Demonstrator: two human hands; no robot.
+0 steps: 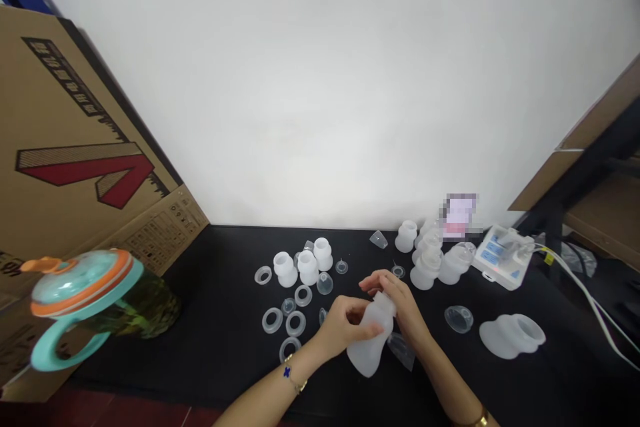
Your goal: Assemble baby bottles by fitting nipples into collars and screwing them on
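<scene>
Grasping a frosted, semi-translucent bottle [367, 343], both hands meet in front of the wearer, over the black, matte desk [220, 320]. Bottle = landmark for all below. It's tilted, narrow neck up & away, wide rounded end toward the wearer. L hand [345, 327] comes in from its left: wrist fairly straight, fingers curled behind, thumb laid across the body; grip clenched on bottle. R hand [400, 293] comes from its right, fingers arched over & around the neck; contact pts partly hidden, so can't tell if that grip is fully closed. Bracelet [287, 371] w/ blue charm on L wrist, gold-tone band [482, 417] on R.

Left of bottle: flat, frosted rings [295, 323], round w/ open centres. Beyond those, approx. upper left of bottle: 3 small white jars [309, 268], smooth, waisted; clear dome [325, 283] beside them. Just right of bottle, nr R wrist: clear, thin-walled funnel [401, 351]. Upper right of bottle: cluster of white bottles [427, 263], then a plastic case [503, 257] w/ blue labels. Farther right of bottle: clear oval cup [459, 319] & flared frosted piece [510, 335] on its side. Far left of bottle: glossy teal/orange-lidded mug [90, 280], brown cardboard box [100, 133] behind.
</scene>
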